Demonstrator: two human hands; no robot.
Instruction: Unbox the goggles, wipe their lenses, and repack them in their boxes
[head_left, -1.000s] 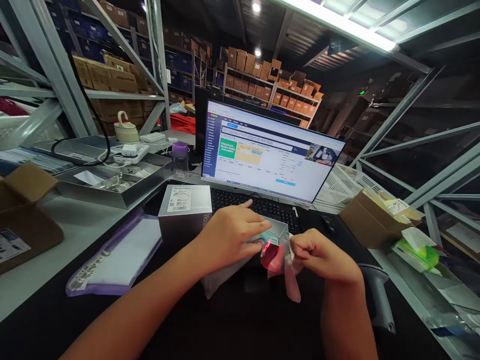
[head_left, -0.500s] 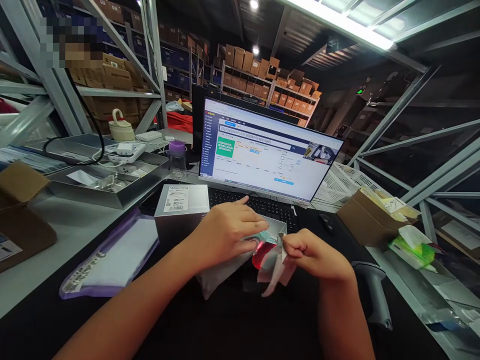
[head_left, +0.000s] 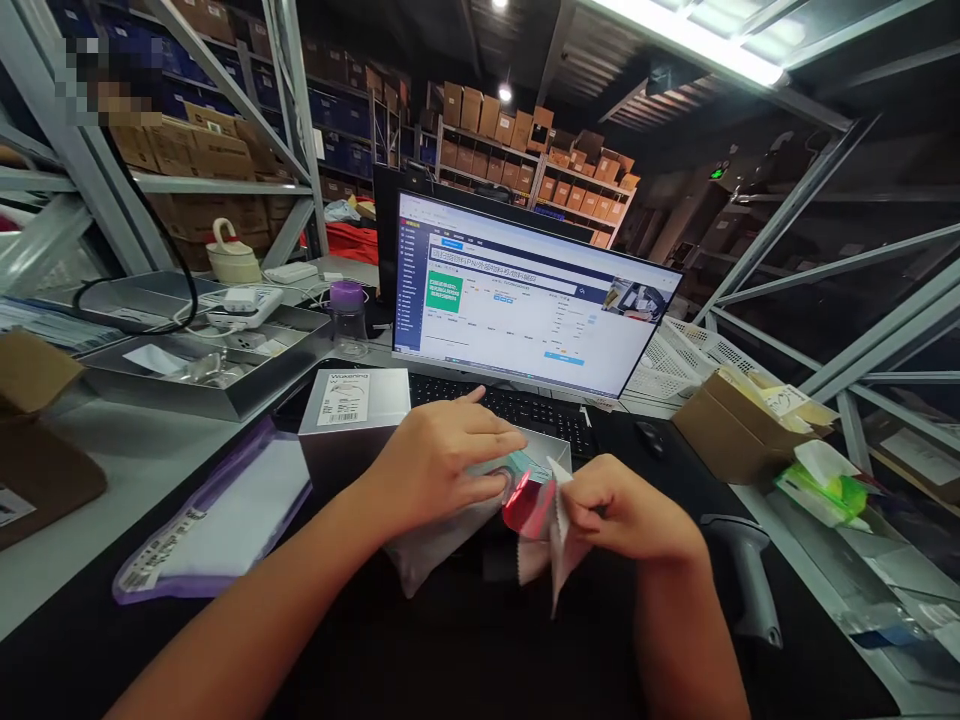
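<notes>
My left hand (head_left: 454,455) rests over a light grey pouch (head_left: 435,545) in front of the keyboard, its fingers apart around the edge of a shiny, reddish and clear curved piece (head_left: 529,505). Whether the fingers grip that piece or the pouch is hard to tell. A thin pinkish-white cloth with a zigzag edge (head_left: 559,545) hangs from the closed fingers of my right hand (head_left: 604,500), against the curved piece. Behind my left wrist stands a silver box with a label (head_left: 386,395).
A monitor (head_left: 517,300) and keyboard (head_left: 540,410) are behind the hands. A purple-edged packet (head_left: 225,520) lies left. To the right are a scanner (head_left: 750,580), a mouse (head_left: 651,440), a cardboard box (head_left: 724,430) and a tissue pack (head_left: 821,485).
The cloth in my right hand has changed shape and hangs more upright, showing more of the reddish piece. My left hand has shifted slightly left in the picture, as has the whole view.
</notes>
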